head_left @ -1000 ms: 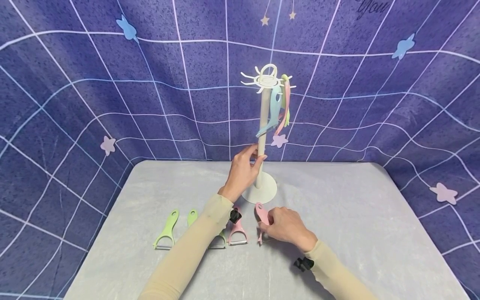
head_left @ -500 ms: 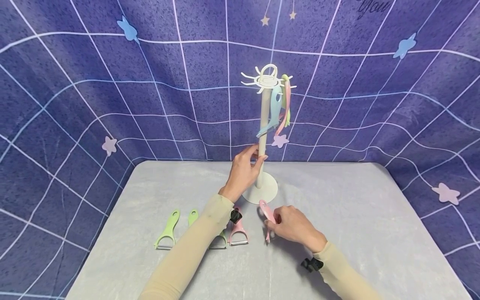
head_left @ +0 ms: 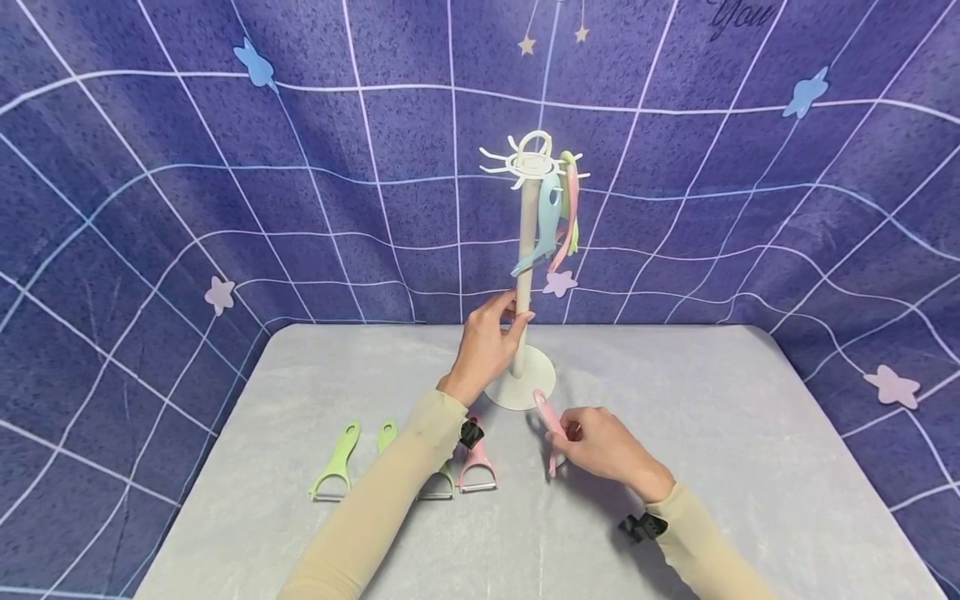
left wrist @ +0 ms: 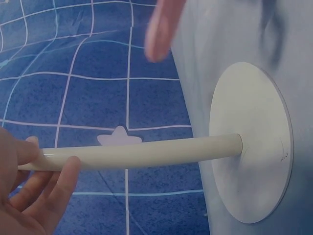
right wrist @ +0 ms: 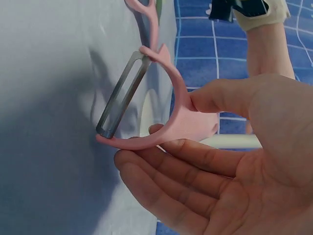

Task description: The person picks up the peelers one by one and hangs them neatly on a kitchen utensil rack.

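Grip: right hand (head_left: 611, 450) pinches pink peeler (right wrist: 188, 117) at the neck, thumb one side, fingers the other.
Peeler spot: just below centre of the head frame, looks clear of the table (head_left: 675, 400).
Handling: should be light, stiff, probably slick plastic; hard to break.
Hold at: handle or neck; keep skin off the blade (right wrist: 131, 93).
Left hand (head_left: 483, 342): thumb and fingers round the post (head_left: 523, 296), centre frame.
Stand: 1 post, 1 round base (head_left: 536, 379), 1 hook ring (head_left: 531, 164) upper centre; likely top-heavy, so low on the post is a fair hold.
Hung peelers: 3, upper centre. 1 blue (head_left: 549, 212), 1 green (head_left: 565, 196), 1 pink (head_left: 573, 196).
Table peelers, lower left to centre: 1 green (head_left: 341, 454), 1 pink (head_left: 477, 457), plus a green handle (head_left: 386, 437) and green head (head_left: 451, 482) either side of left sleeve (head_left: 405, 475). Can't tell if one peeler or two.
Pink total: 3, including the held one.
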Available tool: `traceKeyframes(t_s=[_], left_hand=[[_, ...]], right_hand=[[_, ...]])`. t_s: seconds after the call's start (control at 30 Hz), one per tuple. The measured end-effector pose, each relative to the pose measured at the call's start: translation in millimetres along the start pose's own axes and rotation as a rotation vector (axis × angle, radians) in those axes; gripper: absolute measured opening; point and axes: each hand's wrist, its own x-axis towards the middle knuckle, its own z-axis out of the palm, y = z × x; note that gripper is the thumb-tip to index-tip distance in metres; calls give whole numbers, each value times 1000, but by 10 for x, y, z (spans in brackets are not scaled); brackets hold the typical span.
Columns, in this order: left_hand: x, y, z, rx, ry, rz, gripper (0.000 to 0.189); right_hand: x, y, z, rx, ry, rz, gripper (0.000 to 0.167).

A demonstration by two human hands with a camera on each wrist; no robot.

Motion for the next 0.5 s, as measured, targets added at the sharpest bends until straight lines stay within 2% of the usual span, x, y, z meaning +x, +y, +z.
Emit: traceKeyframes(t_s=[0.17, 0.5], left_hand=[[-13, -3, 5, 3, 5, 0, 28], [-8, -5, 8, -1, 10, 12, 28]], right_hand=[[14, 88, -91, 28, 24, -5, 14], [32, 223, -402, 109, 41, 48, 12]])
